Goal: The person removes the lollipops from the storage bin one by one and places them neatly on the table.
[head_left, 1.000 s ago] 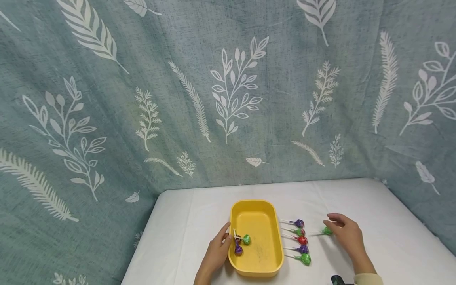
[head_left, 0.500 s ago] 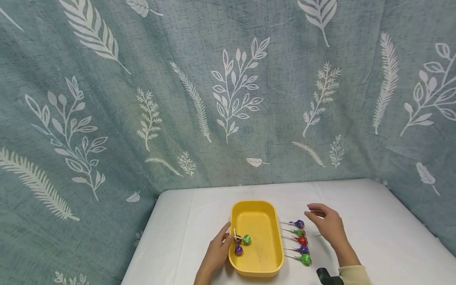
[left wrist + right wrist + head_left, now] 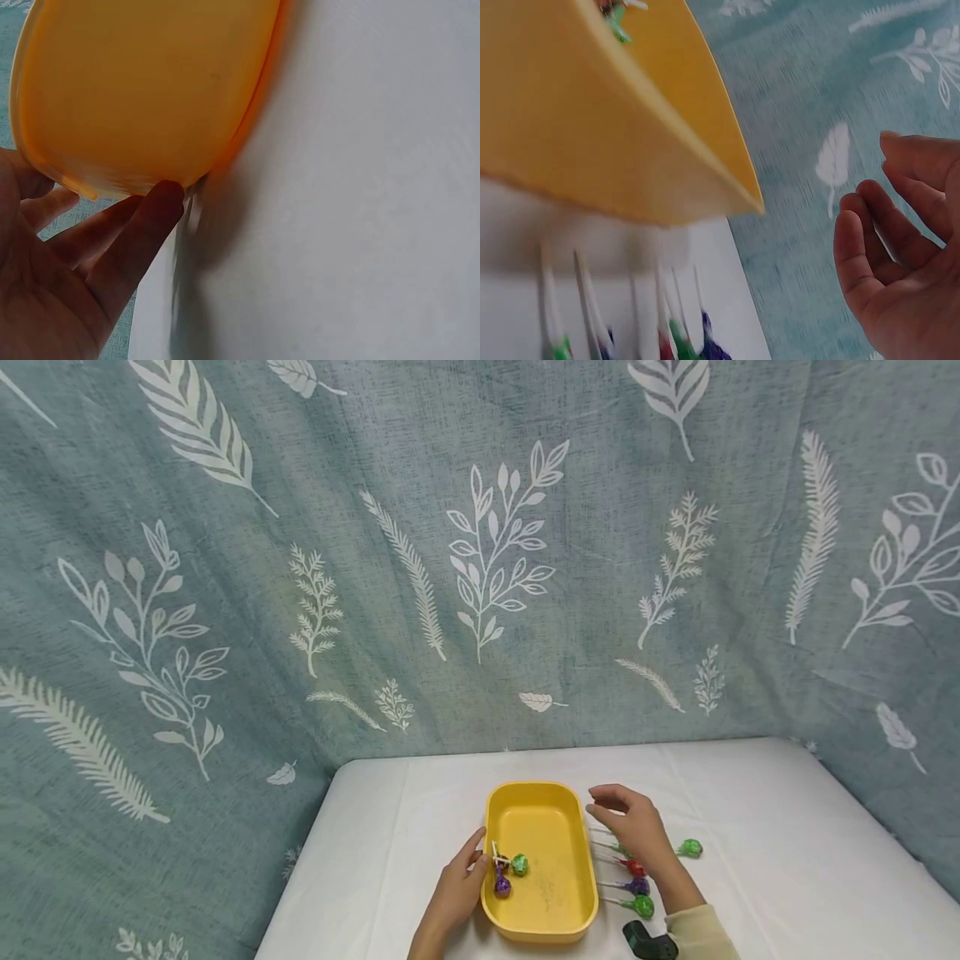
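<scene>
My left hand [image 3: 455, 889] holds the left rim of a yellow plastic tray [image 3: 551, 827]. In the left wrist view its fingers [image 3: 127, 251] lie against the tray's outer wall, with the thumb at the rim. Inside the tray, by that hand, lie a purple lollipop [image 3: 502, 887], a green lollipop [image 3: 519, 864] and a darker one partly covered by their sticks. My right hand [image 3: 637, 828] hovers just off the tray's right rim, over the far end of a row of lollipops. Its fingers [image 3: 859, 274] are loosely bent with nothing between them.
The row right of the tray includes a red lollipop [image 3: 635, 867], a purple one [image 3: 638, 886] and a green one [image 3: 642, 907], sticks toward the tray. Another green lollipop [image 3: 690, 848] lies farther right. A leaf-patterned curtain [image 3: 420, 610] stands behind the white table [image 3: 375, 860].
My right hand has moved left from the separate green lollipop, across the row, to near the tray's right rim. That lollipop now shows uncovered. My left hand and the tray have stayed put.
</scene>
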Demonstrator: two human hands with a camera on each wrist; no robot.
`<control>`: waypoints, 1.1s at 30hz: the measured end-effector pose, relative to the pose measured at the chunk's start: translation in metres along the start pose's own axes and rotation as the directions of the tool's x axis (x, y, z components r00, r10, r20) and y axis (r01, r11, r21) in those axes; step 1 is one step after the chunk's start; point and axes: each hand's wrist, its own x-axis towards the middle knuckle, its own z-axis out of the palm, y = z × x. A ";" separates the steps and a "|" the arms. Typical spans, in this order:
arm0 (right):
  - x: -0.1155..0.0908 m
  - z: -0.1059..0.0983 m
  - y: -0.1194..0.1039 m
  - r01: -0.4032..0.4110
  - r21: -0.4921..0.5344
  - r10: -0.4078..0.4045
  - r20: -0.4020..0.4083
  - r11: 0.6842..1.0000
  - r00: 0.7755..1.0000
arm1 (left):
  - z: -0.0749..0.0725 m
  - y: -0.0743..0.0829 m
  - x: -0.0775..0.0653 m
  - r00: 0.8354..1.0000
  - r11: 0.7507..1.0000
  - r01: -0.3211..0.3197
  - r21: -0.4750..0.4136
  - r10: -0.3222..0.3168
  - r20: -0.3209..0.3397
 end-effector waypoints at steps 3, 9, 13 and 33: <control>0.002 0.012 -0.004 0.013 0.036 -0.014 0.029 0.999 0.999 | 0.000 -0.001 0.000 1.000 1.000 -0.010 0.001 0.010 0.004; 0.004 0.034 -0.011 0.009 0.066 -0.014 0.081 0.998 0.997 | 0.000 -0.001 0.000 0.999 0.999 -0.034 0.001 0.034 0.003; 0.006 0.047 -0.011 -0.015 0.099 0.002 0.126 0.995 0.992 | 0.000 -0.002 0.001 1.000 1.000 -0.022 0.002 0.022 0.000; 0.015 0.077 -0.007 -0.074 0.096 0.023 0.449 0.993 0.893 | 0.000 0.000 0.000 1.000 1.000 -0.022 0.001 0.022 0.003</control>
